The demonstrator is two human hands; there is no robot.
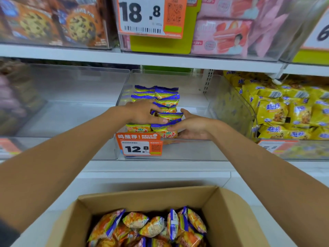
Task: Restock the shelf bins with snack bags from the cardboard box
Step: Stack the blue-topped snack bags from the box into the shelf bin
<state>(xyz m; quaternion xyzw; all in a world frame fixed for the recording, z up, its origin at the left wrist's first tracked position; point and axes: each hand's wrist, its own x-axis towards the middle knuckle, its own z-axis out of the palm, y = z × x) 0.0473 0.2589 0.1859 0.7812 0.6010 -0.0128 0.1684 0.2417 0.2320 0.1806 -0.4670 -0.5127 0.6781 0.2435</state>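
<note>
Snack bags (165,97) in clear bin (195,81) on middle shelf (160,166), left half. Bags stand on edge, blue sealed ends up, row's long axis running front edge to back. Left hand (144,113) lies over row's top, fingers nearly straight, pressing down. Right hand (192,125) cupped round front bags from right side, thumb up. Cardboard box (229,211) below shelf front edge, more bags heaped inside. Price tag (140,146) on bin's front.

We are noting the cardboard box (229,207) running off the bottom edge, its near wall unseen. The left hand (144,113) is covering part of the stacked snack bags (166,97). Goods at the far left (12,97) are showing only as blur. Small print on the price tag (137,146) is proving illegible.
</note>
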